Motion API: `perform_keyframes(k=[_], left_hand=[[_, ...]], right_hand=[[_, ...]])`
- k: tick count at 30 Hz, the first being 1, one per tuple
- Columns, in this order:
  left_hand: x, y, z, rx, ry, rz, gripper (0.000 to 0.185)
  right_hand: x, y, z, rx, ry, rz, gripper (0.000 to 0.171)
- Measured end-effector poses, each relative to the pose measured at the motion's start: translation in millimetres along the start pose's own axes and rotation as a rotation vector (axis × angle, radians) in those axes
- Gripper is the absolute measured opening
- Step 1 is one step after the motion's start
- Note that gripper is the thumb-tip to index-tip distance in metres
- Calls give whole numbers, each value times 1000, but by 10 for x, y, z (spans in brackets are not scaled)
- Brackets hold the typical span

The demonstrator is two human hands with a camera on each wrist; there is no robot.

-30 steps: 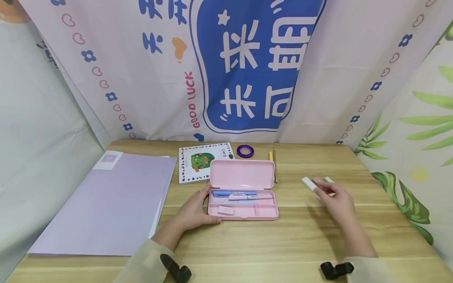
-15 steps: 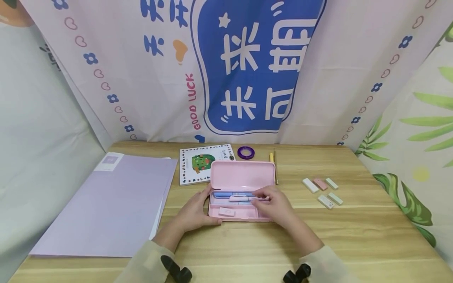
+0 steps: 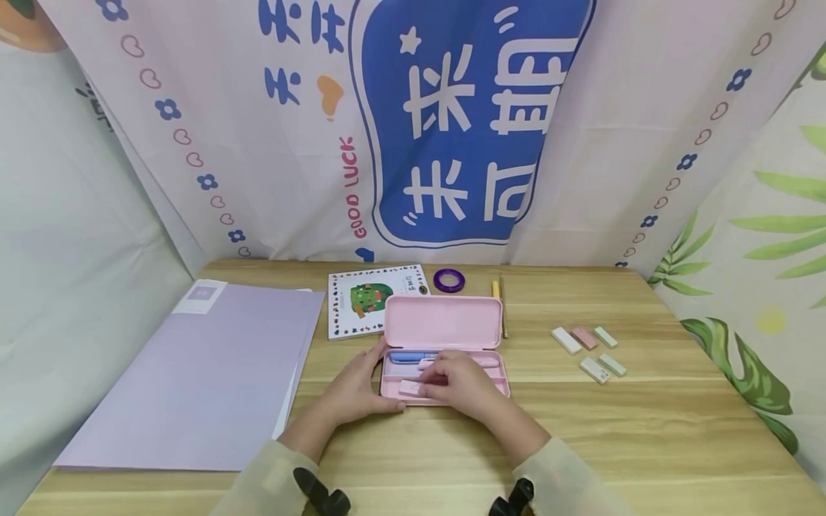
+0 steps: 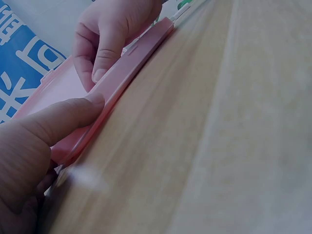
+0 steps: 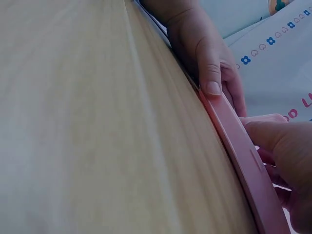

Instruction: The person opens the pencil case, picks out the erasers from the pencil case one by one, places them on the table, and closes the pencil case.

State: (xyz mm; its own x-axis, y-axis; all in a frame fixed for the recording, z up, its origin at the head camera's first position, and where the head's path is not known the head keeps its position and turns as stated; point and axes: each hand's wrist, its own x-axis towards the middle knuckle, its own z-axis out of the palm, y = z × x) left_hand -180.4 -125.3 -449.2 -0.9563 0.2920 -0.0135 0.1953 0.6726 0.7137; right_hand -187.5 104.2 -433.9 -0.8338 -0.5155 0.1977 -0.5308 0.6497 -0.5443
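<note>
A pink pencil case [image 3: 444,322] lies with its lid up on the table. My left hand [image 3: 351,383] holds its left end, the thumb on the front edge, as the left wrist view also shows with the pencil case [image 4: 73,141]. Over the front compartment, my right hand [image 3: 467,387] pinches the right end of a pale pink eraser [image 3: 409,388]. The eraser is hidden behind the case wall in both wrist views. In the back compartment are a blue pen [image 3: 406,357] and a pink pen [image 3: 487,363], partly covered by my right hand.
Several small erasers [image 3: 584,338] lie on the table to the right. Behind the case are a booklet [image 3: 348,304], a purple tape roll [image 3: 449,280] and a yellow pencil-like stick [image 3: 495,289]. A large lilac folder [image 3: 193,380] lies at left.
My right hand has left the erasers on the right, crossed to the pencil case and reached the eraser in its front compartment. My left hand keeps its place on the case.
</note>
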Motion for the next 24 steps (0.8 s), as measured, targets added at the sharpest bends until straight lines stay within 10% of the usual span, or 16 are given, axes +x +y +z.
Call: perform_keyframes(k=[10, 24], left_hand=[[-2, 0, 5, 6, 1, -5, 123], [-3, 7, 4, 4, -1, -5, 122]], right_hand=[[74, -94, -63, -189, -84, -51, 13], [79, -58, -125, -145, -126, -88, 8]])
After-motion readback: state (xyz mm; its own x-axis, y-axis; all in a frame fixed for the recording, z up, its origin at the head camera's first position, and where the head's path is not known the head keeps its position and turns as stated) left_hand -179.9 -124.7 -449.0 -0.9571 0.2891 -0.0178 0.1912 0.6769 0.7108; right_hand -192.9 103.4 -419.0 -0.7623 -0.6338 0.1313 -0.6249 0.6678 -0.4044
